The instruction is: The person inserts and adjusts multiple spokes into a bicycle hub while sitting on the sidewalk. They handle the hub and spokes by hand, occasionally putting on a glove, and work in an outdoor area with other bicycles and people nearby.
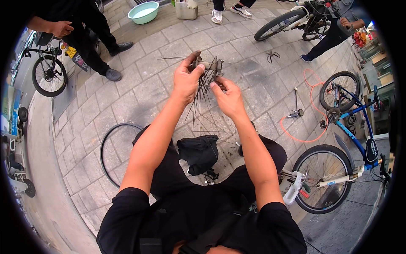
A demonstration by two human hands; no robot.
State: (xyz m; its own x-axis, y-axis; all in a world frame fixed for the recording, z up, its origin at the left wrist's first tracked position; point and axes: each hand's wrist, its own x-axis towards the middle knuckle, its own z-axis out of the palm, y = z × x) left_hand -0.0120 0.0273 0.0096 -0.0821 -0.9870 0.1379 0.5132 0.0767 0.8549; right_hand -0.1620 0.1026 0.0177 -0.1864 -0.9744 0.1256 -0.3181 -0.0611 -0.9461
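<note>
Both my hands are raised in the middle of the view around a bicycle wheel hub [217, 70] with many thin loose spokes [198, 101] fanning out and hanging down from it. My left hand [186, 82] is closed around the hub's left end, thumb on top. My right hand [228, 97] pinches at the spokes just under the right flange; its fingertips are partly hidden. More spokes lie on the paving below. A crumpled black cloth or bag [198, 154] rests on the ground between my knees.
A bare black rim [102, 154] lies by my left leg. To the right are an orange air hose [292, 137] with a gauge, scissor-like tool [270, 56] and an overturned blue bicycle [355, 142]. People stand ahead, near a green basin [144, 13] and other bicycles.
</note>
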